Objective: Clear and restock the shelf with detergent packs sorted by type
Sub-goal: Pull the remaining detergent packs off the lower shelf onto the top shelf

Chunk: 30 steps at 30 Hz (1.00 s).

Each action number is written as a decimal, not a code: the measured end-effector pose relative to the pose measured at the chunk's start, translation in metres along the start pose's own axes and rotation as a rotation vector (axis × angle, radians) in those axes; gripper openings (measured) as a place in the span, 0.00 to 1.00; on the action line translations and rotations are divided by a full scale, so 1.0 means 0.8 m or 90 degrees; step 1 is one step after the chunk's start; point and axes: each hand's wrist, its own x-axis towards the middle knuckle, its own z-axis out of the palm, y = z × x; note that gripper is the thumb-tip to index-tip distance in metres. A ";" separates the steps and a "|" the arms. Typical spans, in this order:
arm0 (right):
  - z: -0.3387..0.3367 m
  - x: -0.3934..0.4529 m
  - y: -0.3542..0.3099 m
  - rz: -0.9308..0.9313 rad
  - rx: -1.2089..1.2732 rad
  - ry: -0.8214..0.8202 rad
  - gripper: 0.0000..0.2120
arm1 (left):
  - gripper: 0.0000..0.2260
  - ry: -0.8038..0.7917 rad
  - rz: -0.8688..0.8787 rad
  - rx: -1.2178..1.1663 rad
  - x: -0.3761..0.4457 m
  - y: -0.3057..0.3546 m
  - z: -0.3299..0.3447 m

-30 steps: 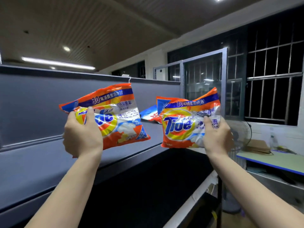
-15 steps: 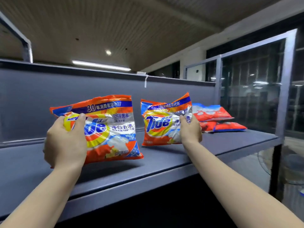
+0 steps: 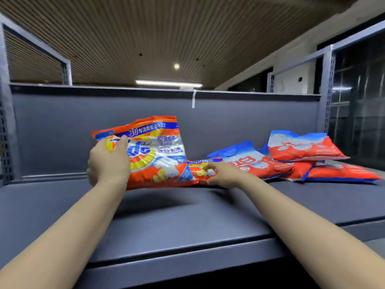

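My left hand (image 3: 108,163) grips an orange Tide detergent pack (image 3: 158,153) by its left edge and holds it upright just above the grey shelf (image 3: 187,222). A second orange Tide pack (image 3: 198,171) lies flat on the shelf to its right, partly hidden behind the first. My right hand (image 3: 223,174) rests on that flat pack with its fingers curled round its near end. Further right lies a pile of red-and-blue detergent packs: one (image 3: 256,161) beside my right hand, one on top (image 3: 302,147) and one at the bottom right (image 3: 341,173).
The shelf has a grey back panel (image 3: 62,132) and perforated metal uprights at the left (image 3: 5,142) and right (image 3: 328,90). A white tag (image 3: 193,99) hangs from the panel's top edge. Bare shelf surface lies left of the Tide packs.
The view has swung to face the shelf. My right hand has lowered its Tide pack from upright to flat on the shelf beside the red-and-blue pile. My left hand has brought its pack closer to it.
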 end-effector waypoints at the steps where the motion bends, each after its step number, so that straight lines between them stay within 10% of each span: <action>1: -0.003 -0.003 0.006 -0.010 0.000 -0.005 0.24 | 0.15 -0.004 -0.006 -0.001 0.000 0.008 0.016; 8: -0.016 -0.021 0.048 -0.007 0.065 -0.035 0.23 | 0.24 -0.060 -0.103 -0.053 0.001 0.055 0.134; 13: -0.014 -0.028 0.057 -0.024 0.060 -0.036 0.26 | 0.45 -0.297 -0.004 0.334 -0.014 0.009 0.188; 18: -0.012 -0.032 0.050 -0.038 0.056 -0.036 0.27 | 0.34 -0.453 0.129 0.503 -0.017 -0.014 0.180; 30: -0.007 -0.052 0.023 -0.068 0.080 0.058 0.25 | 0.14 -0.325 0.209 0.508 -0.028 -0.002 0.068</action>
